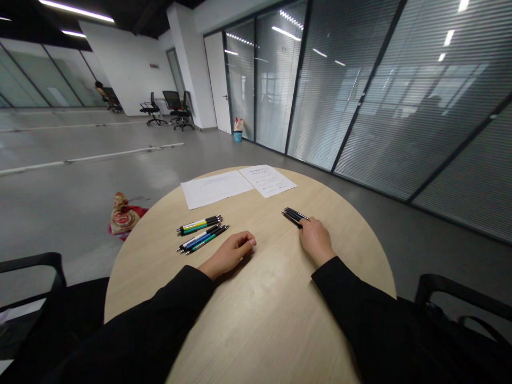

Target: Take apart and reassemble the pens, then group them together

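My right hand [317, 239] lies on the right part of the round table, fingers closed over the near ends of several black pens [295, 214]. Their other ends stick out toward the papers, side by side. My left hand [234, 252] rests on its side on the wood, its fingers curled in with the thumb close to them, and I see nothing in it. Just left of it lies a group of pens with white, blue and green barrels [203, 238]. A little farther off is another group with yellow, green and white barrels [199, 225].
Two white sheets of paper [218, 188] lie at the far side of the round table [264, 320]. Chair armrests [460, 290] flank me. A red and beige bag [125, 216] sits on the floor at left. Office chairs and a glass wall with blinds stand beyond.
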Tool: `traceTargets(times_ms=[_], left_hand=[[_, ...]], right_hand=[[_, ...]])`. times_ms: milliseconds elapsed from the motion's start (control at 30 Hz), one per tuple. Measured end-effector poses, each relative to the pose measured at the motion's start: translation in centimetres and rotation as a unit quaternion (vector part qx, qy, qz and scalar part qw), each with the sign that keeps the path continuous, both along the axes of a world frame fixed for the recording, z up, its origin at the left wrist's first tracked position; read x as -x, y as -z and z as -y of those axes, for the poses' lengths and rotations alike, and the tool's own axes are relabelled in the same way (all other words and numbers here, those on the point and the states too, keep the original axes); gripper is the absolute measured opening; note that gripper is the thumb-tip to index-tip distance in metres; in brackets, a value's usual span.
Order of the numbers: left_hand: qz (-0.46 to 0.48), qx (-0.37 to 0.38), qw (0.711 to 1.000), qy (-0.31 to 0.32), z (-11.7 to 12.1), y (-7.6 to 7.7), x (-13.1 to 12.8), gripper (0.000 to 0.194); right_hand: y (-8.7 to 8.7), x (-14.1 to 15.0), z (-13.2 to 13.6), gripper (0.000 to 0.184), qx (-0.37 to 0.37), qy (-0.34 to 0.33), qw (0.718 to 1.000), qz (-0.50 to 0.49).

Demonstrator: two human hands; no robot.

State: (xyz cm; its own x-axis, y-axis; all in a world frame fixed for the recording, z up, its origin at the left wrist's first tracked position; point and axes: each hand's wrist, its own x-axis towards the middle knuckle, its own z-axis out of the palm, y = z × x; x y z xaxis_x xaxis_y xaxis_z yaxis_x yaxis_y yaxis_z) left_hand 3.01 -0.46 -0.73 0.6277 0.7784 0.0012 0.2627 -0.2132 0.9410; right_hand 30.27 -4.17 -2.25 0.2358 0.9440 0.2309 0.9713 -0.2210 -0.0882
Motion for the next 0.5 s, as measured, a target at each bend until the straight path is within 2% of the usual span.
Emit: traceTargets(times_ms=[500], left_hand=[[-0.009,-0.013,1.000,0.006,-0.19,0.23,0.12,0.035]], right_hand=[[-0.19,-0.21,0.16,0.030,-0.002,0.015,1.000,0.004]])
